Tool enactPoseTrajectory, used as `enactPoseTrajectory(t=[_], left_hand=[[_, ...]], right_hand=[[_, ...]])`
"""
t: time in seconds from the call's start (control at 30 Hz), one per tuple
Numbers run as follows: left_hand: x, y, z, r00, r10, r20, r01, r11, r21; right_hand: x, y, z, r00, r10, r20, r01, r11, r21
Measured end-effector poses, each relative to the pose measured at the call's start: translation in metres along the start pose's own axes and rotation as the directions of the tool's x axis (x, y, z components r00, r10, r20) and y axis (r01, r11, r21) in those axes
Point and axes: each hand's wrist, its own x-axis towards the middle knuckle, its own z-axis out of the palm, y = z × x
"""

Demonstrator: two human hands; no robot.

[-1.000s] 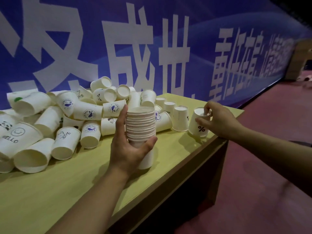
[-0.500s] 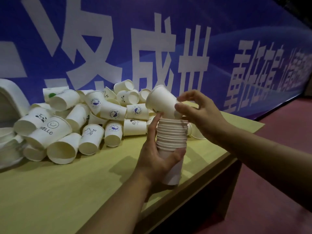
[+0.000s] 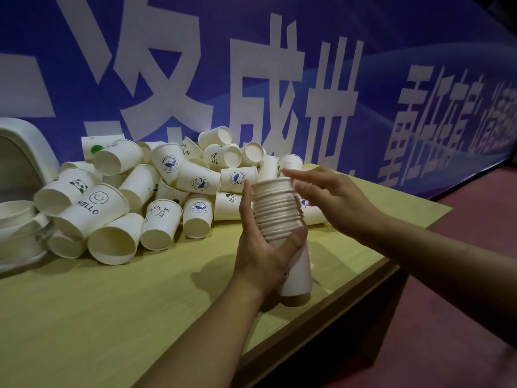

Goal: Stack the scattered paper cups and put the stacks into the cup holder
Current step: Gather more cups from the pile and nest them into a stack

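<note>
My left hand [image 3: 264, 247] grips a tall stack of white paper cups [image 3: 277, 211], held upright above the yellow-green table [image 3: 112, 317]. My right hand [image 3: 327, 203] hovers just right of the stack's top, fingers spread and holding nothing. Behind the stack lies a pile of scattered paper cups [image 3: 156, 191], most on their sides, some printed with whales, a panda or "HELLO". A white curved object [image 3: 19, 152], possibly the cup holder, stands at the far left edge, with stacked cup rims [image 3: 16, 219] below it.
A blue banner with large white characters [image 3: 265, 79] rises directly behind the table. The table's right edge [image 3: 391, 256] drops to a dark red floor [image 3: 461, 317].
My right hand carried a single cup from the table's right end to the stack and set it on top. It has let go and opened. The view has shifted left.
</note>
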Motion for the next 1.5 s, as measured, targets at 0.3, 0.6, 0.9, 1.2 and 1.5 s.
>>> enactPoseTrajectory(t=[0.3,0.6,0.9,1.2,1.5], left_hand=[[0.000,0.003,-0.001,1.000,0.012,-0.027,-0.012,1.000,0.002],[0.001,0.001,0.001,1.000,-0.005,-0.004,0.005,1.000,-0.015],[0.001,0.004,0.002,0.996,0.009,0.089,-0.005,0.999,-0.044],[-0.003,0.010,0.005,0.981,0.008,0.194,-0.004,1.000,-0.021],[-0.004,0.016,0.003,0.988,0.033,0.149,-0.030,0.999,-0.019]], right_hand=[[0.025,0.082,-0.027,0.931,0.290,-0.220,-0.364,0.741,-0.565],[0.015,0.109,-0.027,0.930,0.272,-0.248,-0.367,0.746,-0.556],[0.014,0.080,-0.043,0.841,0.101,-0.531,-0.230,0.956,-0.182],[0.007,-0.007,-0.018,0.965,0.032,-0.259,0.055,0.946,0.320],[0.008,-0.024,-0.005,0.982,0.114,-0.152,-0.048,0.925,0.378]])
